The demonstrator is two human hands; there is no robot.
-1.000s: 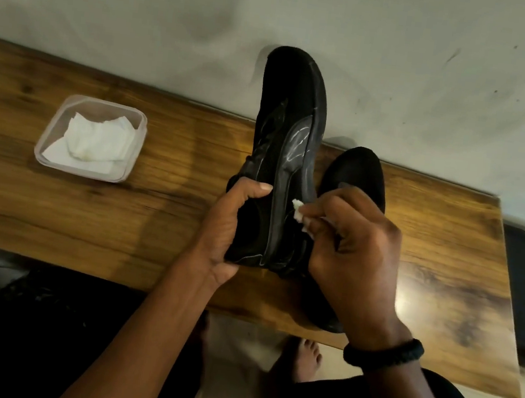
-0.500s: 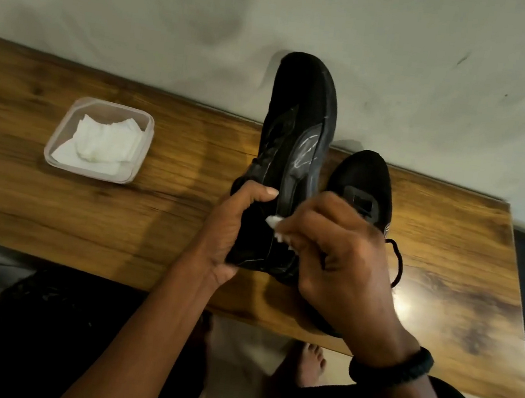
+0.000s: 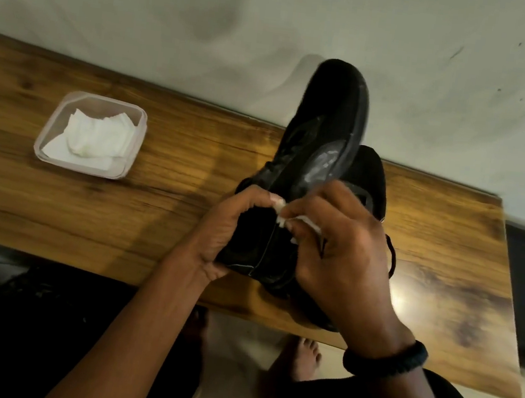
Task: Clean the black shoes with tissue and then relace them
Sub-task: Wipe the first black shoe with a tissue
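Pale scuffed wall [image 3: 145, 12] behind, a wooden table [image 3: 154, 205] in front, and the work is going on at the near edge. Well off to the left of the left hand sits a clear plastic tub [image 3: 39, 151] with fresh folded tissues [image 3: 96, 138] inside, nobody touching it.

Now the left hand [image 3: 229, 228]: fingers curled round the heel end of the raised black shoe [image 3: 325, 124], clamping it so the toe points up and away toward the wall. Just past its thumb there's a small tissue wad [image 3: 281, 212], pinched in the fingertips of the right hand [image 3: 344, 252] and pressed to the shoe's side near the heel.

So this looks like the cleaning step, partway through the first shoe; the grey smears up the side panel above the hands suggest more wiping is due there. The next move likely calls for sliding that wad toward the toe while the left hand braces firmly.

Under and beyond the right hand lies the second black shoe [image 3: 373, 172] on the table, a lace loop [image 3: 392, 257] curling out just right of the knuckles. That shoe sits close beneath the work and could get knocked; relacing looks some way off. The wad looks small, so a fresh tissue may soon be wanted.
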